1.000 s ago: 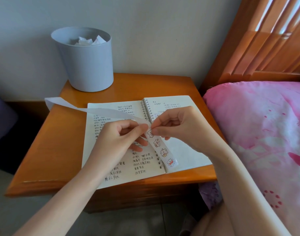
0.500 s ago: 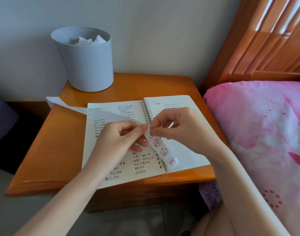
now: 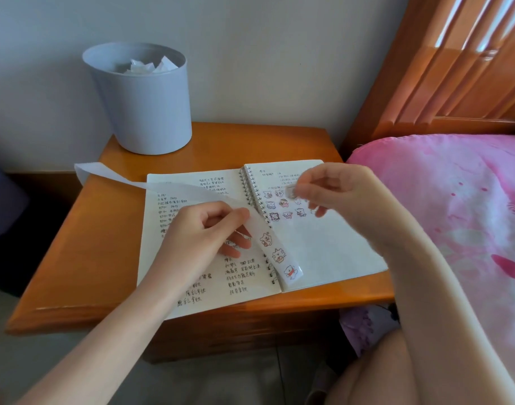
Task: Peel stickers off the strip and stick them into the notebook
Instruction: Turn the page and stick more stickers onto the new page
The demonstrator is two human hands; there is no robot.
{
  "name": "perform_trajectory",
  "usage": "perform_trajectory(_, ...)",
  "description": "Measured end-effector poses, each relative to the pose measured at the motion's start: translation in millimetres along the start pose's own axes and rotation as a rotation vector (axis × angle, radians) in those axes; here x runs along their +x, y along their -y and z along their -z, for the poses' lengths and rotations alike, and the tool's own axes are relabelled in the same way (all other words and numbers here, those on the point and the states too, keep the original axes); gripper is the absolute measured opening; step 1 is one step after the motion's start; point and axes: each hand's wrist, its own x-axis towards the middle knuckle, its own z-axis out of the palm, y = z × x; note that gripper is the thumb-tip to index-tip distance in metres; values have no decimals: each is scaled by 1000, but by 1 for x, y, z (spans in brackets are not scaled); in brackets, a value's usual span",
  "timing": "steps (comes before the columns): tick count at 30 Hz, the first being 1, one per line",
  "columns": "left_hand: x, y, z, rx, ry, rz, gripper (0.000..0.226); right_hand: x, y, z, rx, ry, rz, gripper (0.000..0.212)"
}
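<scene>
Here the left hand (image 3: 203, 229) pinches the strip (image 3: 275, 254) between thumb and forefinger, the other fingers curled under it and partly hidden by the translucent paper. The strip's bare length runs up and left across the open notebook (image 3: 332, 252) and hangs past the edge of the nightstand (image 3: 104, 244). Its lower end slants down over the spiral binding (image 3: 252, 191) and carries three cartoon stickers. Whether that end touches the page or floats just above it is hard to tell.

The right hand (image 3: 338, 194) hovers over the upper part of the right page, thumb and forefinger nipped on a small sticker (image 3: 291, 191). The hand is blurred, so the sticker is little more than a pale smudge and its picture cannot be made out. Under and beside the fingers sits a cluster of stuck-on stickers (image 3: 275, 204), some covered by the hand. The left page bears handwriting, too small to read and partly covered by the left hand and forearm.

A grey bin (image 3: 142, 112) stands at the nightstand's back corner, with crumpled white scraps (image 3: 146, 67) showing above its rim. A pink bedcover (image 3: 455, 200) and a wooden headboard (image 3: 455, 68) run off the right edge.
</scene>
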Motion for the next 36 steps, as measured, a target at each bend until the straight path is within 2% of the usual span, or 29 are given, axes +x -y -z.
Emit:
perform_trajectory(4, -2, 1, 1, 13, 10, -17, 15, 9, -20, 24, -206, -139, -139, 5)
perform_trajectory(9, -2, 3, 1, 37, 13, -28, 15, 11, -36, 28, -166, -119, -280, 14)
perform_trajectory(21, -1, 5, 2, 48, 13, -24, 15, 14, -45, 19, -138, -142, -274, 2)
perform_trajectory(26, -2, 5, 1, 38, 14, -20, 15, 14, -46, 19, -148, -144, -261, 12)
perform_trajectory(36, -1, 7, 2, 62, 19, -26, 15, 12, -45, 17, -148, -161, -241, 16)
